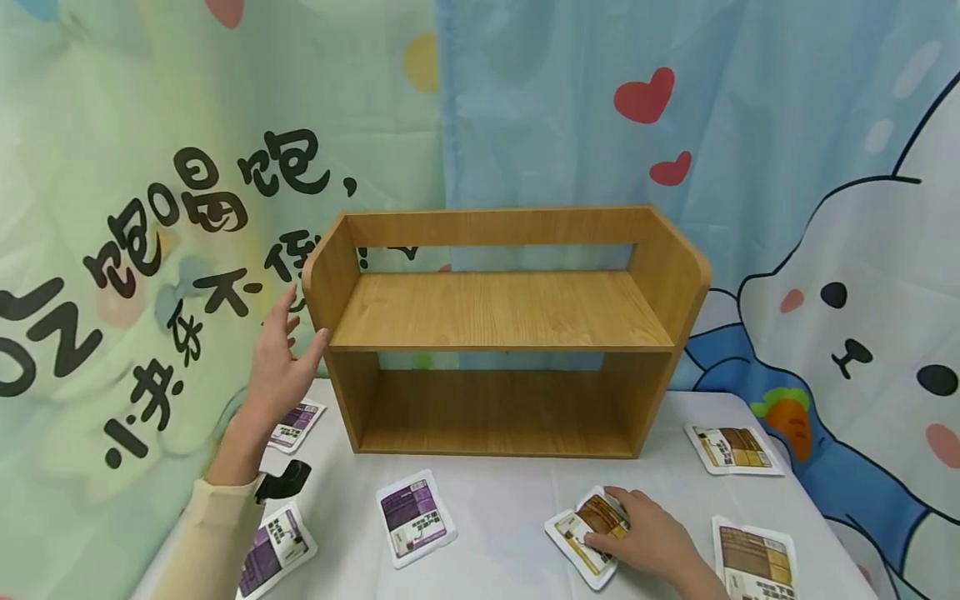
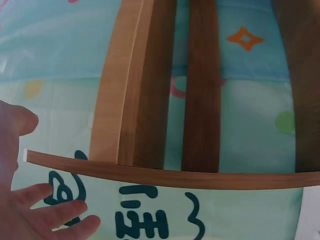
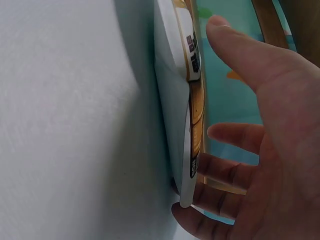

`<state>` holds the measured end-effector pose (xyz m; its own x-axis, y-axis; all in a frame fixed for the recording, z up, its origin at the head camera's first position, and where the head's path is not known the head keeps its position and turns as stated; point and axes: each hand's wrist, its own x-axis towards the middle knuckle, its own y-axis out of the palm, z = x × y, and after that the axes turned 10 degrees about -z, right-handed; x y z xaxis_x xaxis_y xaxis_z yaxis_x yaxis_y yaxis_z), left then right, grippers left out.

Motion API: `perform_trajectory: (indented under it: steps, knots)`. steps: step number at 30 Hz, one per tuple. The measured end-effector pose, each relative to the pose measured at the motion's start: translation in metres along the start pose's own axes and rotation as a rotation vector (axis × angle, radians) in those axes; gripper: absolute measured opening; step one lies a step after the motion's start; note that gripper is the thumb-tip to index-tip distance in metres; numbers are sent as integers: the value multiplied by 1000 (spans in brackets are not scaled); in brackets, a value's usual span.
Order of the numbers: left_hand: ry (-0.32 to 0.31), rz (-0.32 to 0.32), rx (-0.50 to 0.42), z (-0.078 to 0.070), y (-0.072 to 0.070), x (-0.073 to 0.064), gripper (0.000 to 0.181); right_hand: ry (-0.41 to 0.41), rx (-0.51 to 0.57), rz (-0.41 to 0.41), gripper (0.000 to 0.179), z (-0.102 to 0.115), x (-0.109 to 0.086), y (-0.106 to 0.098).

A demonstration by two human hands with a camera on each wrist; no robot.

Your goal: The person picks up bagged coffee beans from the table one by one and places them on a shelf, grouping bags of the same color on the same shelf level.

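Observation:
My left hand (image 1: 285,358) is raised beside the left side panel of a wooden two-tier shelf (image 1: 495,310), fingers spread and holding nothing. In the left wrist view its fingers (image 2: 55,207) show near the panel's edge. Low at the right, my right hand (image 1: 648,533) grips a brown-and-white printed pouch (image 1: 581,546) on the white table. That pouch is bent across its middle. In the right wrist view, the lower fingers (image 3: 220,200) reach around the pouch's (image 3: 175,100) edge, while the thumb stands apart from it.
A purple-and-white pouch (image 1: 416,517) lies in front of the shelf, with two more purple pouches (image 1: 277,550) at the left. Brown pouches (image 1: 735,448) lie at the right of the white table (image 1: 495,500). Printed curtains (image 1: 525,125) hang behind.

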<state>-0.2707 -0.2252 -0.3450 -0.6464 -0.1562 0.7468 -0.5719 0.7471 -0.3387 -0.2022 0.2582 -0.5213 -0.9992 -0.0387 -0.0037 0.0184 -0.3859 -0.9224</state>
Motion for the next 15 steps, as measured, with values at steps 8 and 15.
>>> perform_trajectory:
  steps: [8,15]
  knots:
    - [36,-21,17,-4,2,27,68,51,-24,3,100,-4,0,-5]
    - [17,-2,63,-8,6,45,66,105,-53,43,106,-9,-5,-7]
